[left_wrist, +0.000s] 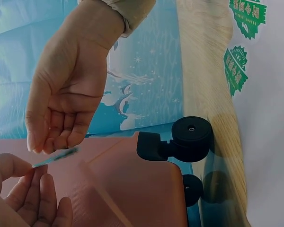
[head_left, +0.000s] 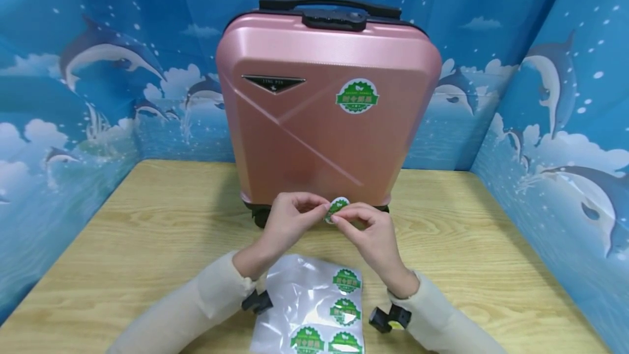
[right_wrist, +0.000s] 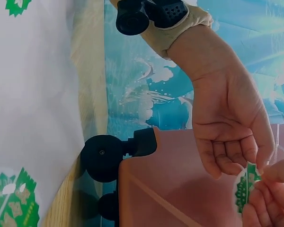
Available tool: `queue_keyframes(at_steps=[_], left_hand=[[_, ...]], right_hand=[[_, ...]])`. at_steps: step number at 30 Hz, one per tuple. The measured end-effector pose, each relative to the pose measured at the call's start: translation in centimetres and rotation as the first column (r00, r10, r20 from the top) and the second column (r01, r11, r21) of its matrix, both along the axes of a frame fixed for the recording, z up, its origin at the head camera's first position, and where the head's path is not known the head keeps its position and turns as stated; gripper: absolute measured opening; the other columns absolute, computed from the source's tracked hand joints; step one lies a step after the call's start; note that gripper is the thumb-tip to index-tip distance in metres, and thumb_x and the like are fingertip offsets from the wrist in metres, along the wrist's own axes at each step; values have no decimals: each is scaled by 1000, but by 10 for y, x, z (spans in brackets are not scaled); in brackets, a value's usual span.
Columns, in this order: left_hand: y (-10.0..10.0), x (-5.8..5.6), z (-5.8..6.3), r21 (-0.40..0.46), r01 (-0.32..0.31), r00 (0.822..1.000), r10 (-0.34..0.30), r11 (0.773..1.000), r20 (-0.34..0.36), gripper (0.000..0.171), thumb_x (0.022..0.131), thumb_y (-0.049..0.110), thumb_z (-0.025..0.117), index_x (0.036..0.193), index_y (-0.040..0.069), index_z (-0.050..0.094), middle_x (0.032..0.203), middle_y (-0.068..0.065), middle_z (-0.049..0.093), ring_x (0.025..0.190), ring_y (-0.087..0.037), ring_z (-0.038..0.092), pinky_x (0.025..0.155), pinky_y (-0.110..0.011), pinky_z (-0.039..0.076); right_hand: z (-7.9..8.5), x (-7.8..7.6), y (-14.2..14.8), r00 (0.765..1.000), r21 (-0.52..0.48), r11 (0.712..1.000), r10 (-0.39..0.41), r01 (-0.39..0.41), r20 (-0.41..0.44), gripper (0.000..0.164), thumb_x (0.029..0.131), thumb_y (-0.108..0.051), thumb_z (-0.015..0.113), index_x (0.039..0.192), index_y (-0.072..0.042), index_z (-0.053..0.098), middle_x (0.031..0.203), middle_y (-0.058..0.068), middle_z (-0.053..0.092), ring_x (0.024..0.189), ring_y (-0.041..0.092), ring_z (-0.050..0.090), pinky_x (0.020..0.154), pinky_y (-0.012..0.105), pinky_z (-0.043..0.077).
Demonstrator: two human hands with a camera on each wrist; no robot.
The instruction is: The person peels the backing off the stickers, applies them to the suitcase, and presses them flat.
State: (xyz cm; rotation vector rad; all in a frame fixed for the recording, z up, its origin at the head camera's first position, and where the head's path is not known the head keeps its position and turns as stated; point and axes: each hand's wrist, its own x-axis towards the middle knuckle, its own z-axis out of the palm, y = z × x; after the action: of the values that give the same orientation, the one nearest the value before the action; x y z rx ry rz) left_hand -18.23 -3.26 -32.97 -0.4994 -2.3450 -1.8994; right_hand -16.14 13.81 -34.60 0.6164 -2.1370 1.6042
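Observation:
Between my two hands, in front of the suitcase's lower part, is a round green-and-white sticker (head_left: 338, 207). My left hand (head_left: 290, 217) pinches its left side with thumb and forefinger. The thumb and forefinger of my right hand (head_left: 371, 228) pinch its right side. Seen edge-on in the left wrist view, the sticker (left_wrist: 57, 157) looks thin and slightly bent. Behind the hands a pink suitcase (head_left: 314, 141) stands upright on its wheels. A matching sticker (head_left: 357, 96) is stuck on its upper right front, across from a dark triangular badge (head_left: 273, 83).
A glossy sticker sheet (head_left: 295, 283) with several green stickers lies on the wooden table (head_left: 162, 223) below my forearms. Dark wheels (left_wrist: 191, 137) jut from the suitcase's bottom. A blue dolphin-print curtain (head_left: 172, 26) encloses the back and sides.

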Motion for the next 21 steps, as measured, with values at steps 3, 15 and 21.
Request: queue_keyframes(at_steps=[3, 15, 21], left_hand=[[-1, -1, 0, 21, -2, 1000, 2, 1000, -3, 7, 84, 11, 70, 87, 6, 74, 82, -4, 72, 71, -13, 65, 59, -23, 52], [-7, -4, 7, 117, -3, 1000, 0, 993, 24, 11, 85, 13, 69, 89, 3, 73, 83, -7, 70, 72, -24, 62, 58, -21, 49], [-9, -4, 13, 170, 9, 1000, -8, 985, -5, 12, 86, 13, 68, 90, 2, 72, 84, -8, 70, 75, -27, 60, 59, -20, 48]], right_hand=[[0, -1, 2, 1000, -11, 1000, -3, 3, -28, 4, 79, 2, 73, 82, -1, 72, 85, 12, 69, 79, 8, 62, 67, 19, 52], [13, -13, 22, 998, -98, 994, -45, 49, 35, 11, 81, -1, 71, 90, 5, 70, 84, 4, 69, 74, 7, 63, 63, 17, 51], [17, -15, 21, 989, -88, 995, -42, 55, 143, 16, 81, -6, 73, 94, 3, 70, 84, 1, 70, 73, 10, 63, 64, 20, 52]])
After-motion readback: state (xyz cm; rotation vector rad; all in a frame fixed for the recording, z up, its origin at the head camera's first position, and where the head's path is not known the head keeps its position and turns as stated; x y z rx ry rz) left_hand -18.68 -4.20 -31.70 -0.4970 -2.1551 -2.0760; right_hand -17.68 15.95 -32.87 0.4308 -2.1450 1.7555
